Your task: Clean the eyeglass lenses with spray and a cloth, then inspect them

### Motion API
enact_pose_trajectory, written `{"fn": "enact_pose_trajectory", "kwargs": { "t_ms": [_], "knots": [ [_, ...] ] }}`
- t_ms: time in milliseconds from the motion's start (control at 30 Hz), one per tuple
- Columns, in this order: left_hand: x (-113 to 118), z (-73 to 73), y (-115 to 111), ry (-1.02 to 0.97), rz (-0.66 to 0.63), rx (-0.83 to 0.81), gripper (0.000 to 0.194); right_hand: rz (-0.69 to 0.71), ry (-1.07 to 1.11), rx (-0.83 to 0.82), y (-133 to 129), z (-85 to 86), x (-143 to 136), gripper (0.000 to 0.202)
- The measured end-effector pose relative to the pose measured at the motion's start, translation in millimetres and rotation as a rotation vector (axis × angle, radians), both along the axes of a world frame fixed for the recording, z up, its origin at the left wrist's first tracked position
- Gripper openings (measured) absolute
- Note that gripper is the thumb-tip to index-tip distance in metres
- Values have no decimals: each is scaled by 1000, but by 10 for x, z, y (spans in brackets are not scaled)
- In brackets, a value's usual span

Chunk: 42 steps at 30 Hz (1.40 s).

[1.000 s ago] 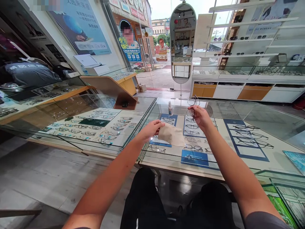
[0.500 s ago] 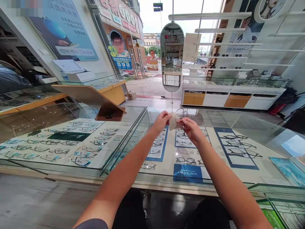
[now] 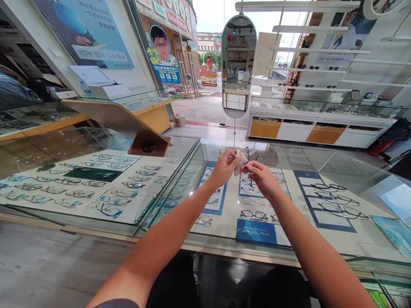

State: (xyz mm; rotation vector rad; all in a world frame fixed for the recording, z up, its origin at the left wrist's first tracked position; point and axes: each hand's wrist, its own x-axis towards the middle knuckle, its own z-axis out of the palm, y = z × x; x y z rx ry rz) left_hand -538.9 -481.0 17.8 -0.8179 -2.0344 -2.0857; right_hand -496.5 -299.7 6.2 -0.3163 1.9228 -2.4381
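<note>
Obs., head cam, seated at glass display counter (image 3: 289, 252) in an optician's shop.

Hands: both raised over the counter top, close together, approx. centre of view. Left hand (image 3: 224, 167) pinches a small beige cloth (image 3: 239, 164) betw. thumb and fingers; cloth is bunched against one lens of a pair of glasses (image 3: 249, 157). Right hand (image 3: 261, 176) pinches the glasses from the other side, fingers closed on the frame just below the lens. Which part of the frame exactly: cannot tell, too small. Glasses are thin-rimmed, clear lenses, held in the air above the glass, not resting on it. Cloth and lens touch; the two hands are just beside each other, thumbs nearly meeting.

Under the glass, below the hands: rows of spectacle frames (image 3: 253, 214) laid on white and blue mats; a blue card (image 3: 256, 231) w/ white print near the front edge. More dark frames (image 3: 334, 199) to the right on a blue-bordered mat.

Left: second glass case (image 3: 96, 179) at an angle, also w/ rows of frames, and a slanted wooden stand (image 3: 128, 128) on top.

Bkgd: tall oval mirror (image 3: 238, 64) on a thin pole behind the counter, white wall shelves (image 3: 321, 51) w/ sunglasses to the right, low cabinets w/ orange and white fronts (image 3: 308, 132), posters (image 3: 86, 30) on left wall, street visible through the glass shopfront.

Lower view: person's forearms, dark trousers, grey floor.
</note>
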Motion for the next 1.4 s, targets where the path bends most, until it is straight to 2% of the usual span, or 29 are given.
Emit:
{"fn": "enact_pose_trajectory", "kwargs": {
  "t_ms": [233,367,467,600,767,867,967,1167,1400],
  "knots": [
    [92,40,-17,73,66,-155,28,57,-2,1,18,3,0,35],
    [117,75,-34,133,60,-217,27,60,3,8,26,-3,-8,36],
    [117,72,-37,164,91,-185,32,77,0,-1,26,13,0,38],
    [108,21,-16,16,76,-19,27,149,8,-21,23,52,29,35],
    [58,-28,19,-107,55,109,55,177,30,-35,23,73,42,37],
    [19,-34,16,-259,41,158,75,177,45,-36,33,85,42,39],
    [26,-15,2,-335,67,138,77,184,63,-32,50,99,48,38],
    [118,69,-13,-282,-107,49,61,203,95,-6,78,117,46,38],
    [20,-28,7,-358,-230,179,63,182,31,-45,89,61,-6,39]
  ]
}}
